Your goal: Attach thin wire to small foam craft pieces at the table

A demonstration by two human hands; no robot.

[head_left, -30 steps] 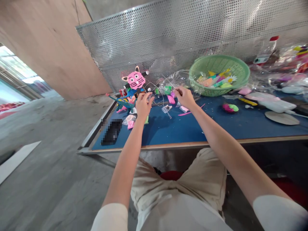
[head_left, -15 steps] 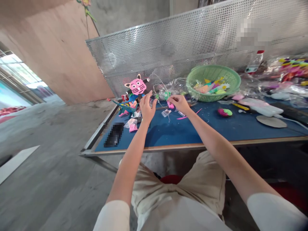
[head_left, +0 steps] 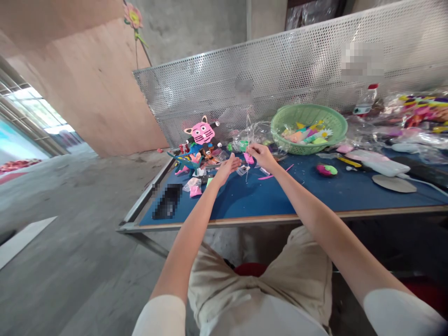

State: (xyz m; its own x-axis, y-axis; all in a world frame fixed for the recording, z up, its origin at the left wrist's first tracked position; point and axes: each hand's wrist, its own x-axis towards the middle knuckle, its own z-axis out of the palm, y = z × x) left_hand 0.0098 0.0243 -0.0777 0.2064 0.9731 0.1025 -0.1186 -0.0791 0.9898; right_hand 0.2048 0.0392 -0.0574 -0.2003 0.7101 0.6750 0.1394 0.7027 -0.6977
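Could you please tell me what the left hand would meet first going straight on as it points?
Probably the thin strand pinched by the right hand, near the pink packet; depth is unclear.

We are holding a thin, pale string (head_left: 248,125) (perhaps wire) in our right hand (head_left: 260,155), its length running nearly upright.
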